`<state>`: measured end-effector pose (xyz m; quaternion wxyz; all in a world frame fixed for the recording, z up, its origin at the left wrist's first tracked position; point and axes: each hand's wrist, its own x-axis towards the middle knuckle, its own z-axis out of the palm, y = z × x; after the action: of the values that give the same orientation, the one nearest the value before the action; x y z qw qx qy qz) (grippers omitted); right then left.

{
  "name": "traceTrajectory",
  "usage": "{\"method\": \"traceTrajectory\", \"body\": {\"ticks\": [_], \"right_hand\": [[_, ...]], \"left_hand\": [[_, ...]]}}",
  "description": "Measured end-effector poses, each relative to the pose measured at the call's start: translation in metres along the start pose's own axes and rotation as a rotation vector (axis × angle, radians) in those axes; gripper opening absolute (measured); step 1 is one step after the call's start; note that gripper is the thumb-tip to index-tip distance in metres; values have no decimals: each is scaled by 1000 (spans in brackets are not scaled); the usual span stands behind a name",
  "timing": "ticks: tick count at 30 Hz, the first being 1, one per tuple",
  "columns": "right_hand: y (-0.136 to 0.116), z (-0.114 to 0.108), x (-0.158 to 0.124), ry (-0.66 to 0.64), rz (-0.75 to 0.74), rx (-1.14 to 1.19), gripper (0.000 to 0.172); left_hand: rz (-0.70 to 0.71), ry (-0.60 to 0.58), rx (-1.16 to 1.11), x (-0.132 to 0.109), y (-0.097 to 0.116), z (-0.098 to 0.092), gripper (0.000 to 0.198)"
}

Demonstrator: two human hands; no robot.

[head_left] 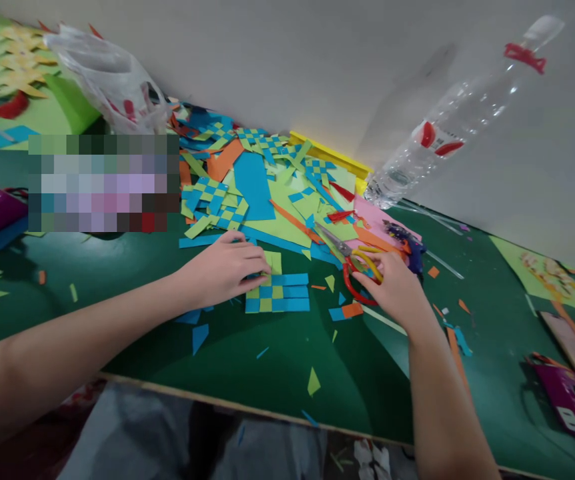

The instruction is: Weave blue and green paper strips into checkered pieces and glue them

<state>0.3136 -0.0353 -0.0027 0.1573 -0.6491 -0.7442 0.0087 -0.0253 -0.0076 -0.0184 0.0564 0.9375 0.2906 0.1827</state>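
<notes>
My left hand (227,267) has its fingers bent and closed on the upper left part of a small woven paper mat (277,293). The mat crosses blue strips with yellow-green ones, and loose blue ends stick out to its right. My right hand (392,283) is closed at the handles of a pair of scissors (340,245), one handle loop red and the other yellow. Their blades point up and left over the paper pile, away from the mat. Small blue, green and orange scraps lie between the hands.
Woven pieces and cut strips form a paper pile (252,183) along the wall. A clear plastic bottle (432,140) stands behind it at right, a plastic bag (112,83) at left. A purple device (567,400) and a phone (572,343) lie at far right.
</notes>
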Motion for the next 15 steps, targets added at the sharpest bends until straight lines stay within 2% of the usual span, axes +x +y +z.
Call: {"method": "traceTrajectory", "body": {"ticks": [3, 8, 11, 15], "right_hand": [[-2, -2, 1, 59, 55, 0, 38], [-9, -7, 1, 187, -16, 18, 37], [-16, -10, 1, 188, -78, 51, 37], [-22, -12, -1, 196, -148, 70, 40]], "left_hand": [[7, 0, -6, 0, 0, 0, 24], [21, -15, -4, 0, 1, 0, 23], [-57, 34, -15, 1, 1, -1, 26], [-250, 166, -78, 3, -1, -6, 26]]}}
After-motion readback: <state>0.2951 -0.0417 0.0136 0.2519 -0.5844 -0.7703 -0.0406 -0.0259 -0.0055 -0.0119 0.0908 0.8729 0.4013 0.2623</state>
